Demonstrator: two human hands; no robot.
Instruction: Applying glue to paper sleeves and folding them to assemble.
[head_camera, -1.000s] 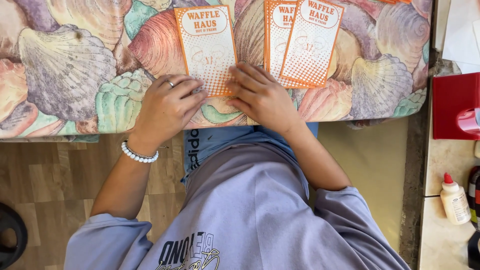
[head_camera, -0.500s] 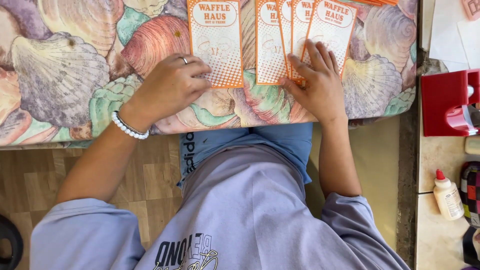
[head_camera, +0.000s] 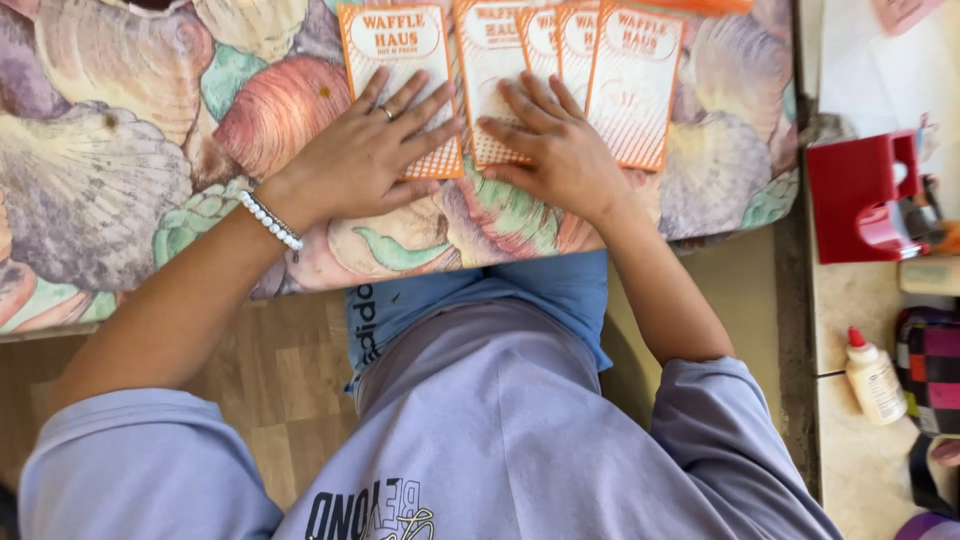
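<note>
Several orange and white paper cards lie on a table covered by a seashell-print cloth (head_camera: 130, 170). My left hand (head_camera: 370, 150), with a ring and a white bead bracelet, lies flat with spread fingers on the leftmost card (head_camera: 395, 50). My right hand (head_camera: 555, 145) rests flat on the second card (head_camera: 490, 60), beside a fan of overlapping cards (head_camera: 630, 80) to its right. Neither hand grips anything.
A red plastic holder (head_camera: 865, 205) stands on a tiled counter (head_camera: 860, 440) at the right. A small white glue bottle with a red cap (head_camera: 872, 378) and a checkered pouch (head_camera: 930, 365) lie there too. Wooden floor shows below the table edge.
My right hand has slid left from the fanned cards onto the second card. My left hand stays on the leftmost card with fingers spread wider. The view has shifted slightly.
</note>
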